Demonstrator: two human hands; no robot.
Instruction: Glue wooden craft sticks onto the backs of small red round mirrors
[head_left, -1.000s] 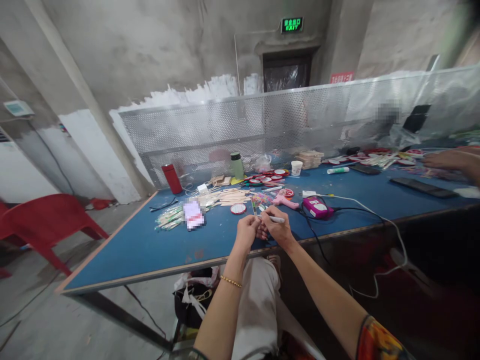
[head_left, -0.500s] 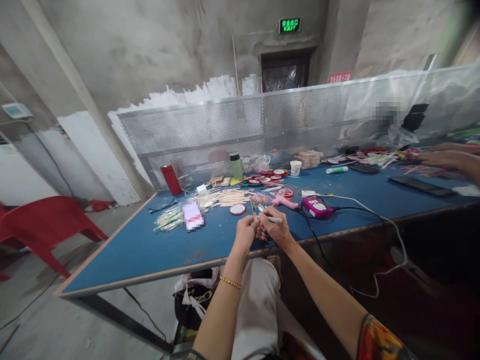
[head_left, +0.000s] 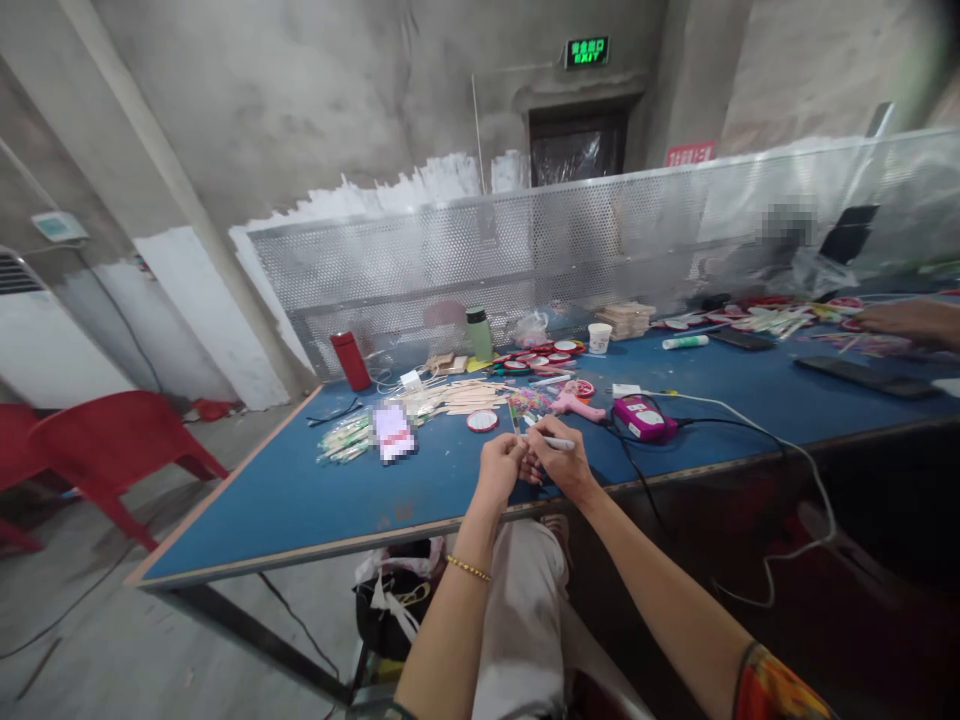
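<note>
My left hand (head_left: 498,468) and my right hand (head_left: 556,460) meet over the near edge of the blue table (head_left: 300,495). The right hand's fingers are closed round a white pen (head_left: 556,442) that points left toward the left hand. The left hand is curled shut on something small that I cannot make out. Just beyond the hands lie a colourful strip (head_left: 516,418), a round red-rimmed disc (head_left: 481,420) and a pink glue gun (head_left: 574,405).
A pink device (head_left: 643,418) with black and white cables sits to the right. Wooden sticks (head_left: 457,396), red discs (head_left: 544,356), a red flask (head_left: 350,360), a green bottle (head_left: 478,333) and a cup (head_left: 598,337) stand farther back. Another person's hand (head_left: 904,320) rests far right. A red chair (head_left: 112,450) stands left.
The view has drifted slightly, so everything sits a little lower and to the right. My hands stay together with the pen; the other person's hand at far right has shifted a little.
</note>
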